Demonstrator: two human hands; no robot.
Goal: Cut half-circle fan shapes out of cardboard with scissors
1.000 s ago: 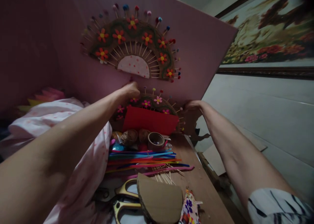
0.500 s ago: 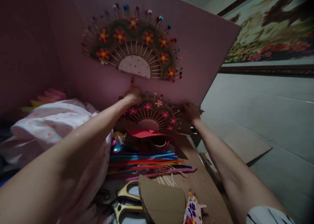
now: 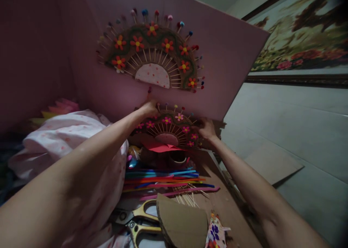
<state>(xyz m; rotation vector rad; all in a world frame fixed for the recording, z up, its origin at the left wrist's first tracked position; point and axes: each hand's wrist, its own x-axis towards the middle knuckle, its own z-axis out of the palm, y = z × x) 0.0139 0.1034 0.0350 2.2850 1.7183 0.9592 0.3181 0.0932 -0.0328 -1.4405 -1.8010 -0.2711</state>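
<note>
A semicircular craft fan with pink flowers (image 3: 179, 117), thin sticks and small coloured tips stands low against a pink board (image 3: 217, 70). At its upper left edge, my left hand (image 3: 150, 108) has its fingers closed on the rim, partly hidden by the hand itself. My right hand (image 3: 206, 129) is at the fan's right edge, fingers curled around the rim and sticks there. Higher on the board is a larger fan with orange flowers (image 3: 167, 45) and a dotted half-circle centre. A red sheet (image 3: 159, 146) covers part of the lower fan's base.
Nearer me lie coloured pipe cleaners (image 3: 168, 179), thin wooden sticks (image 3: 187, 197), gold-handled scissors (image 3: 145, 211), a cut cardboard piece (image 3: 182, 220) and a flowered craft piece (image 3: 216, 230). Dotted white fabric (image 3: 67, 132) is heaped at left. A framed picture (image 3: 304, 41) hangs at right.
My right hand has moved left, onto the lower fan's right edge. My left hand stays at the upper left edge. The view has shifted slightly; both fans hold their places on the board.
</note>
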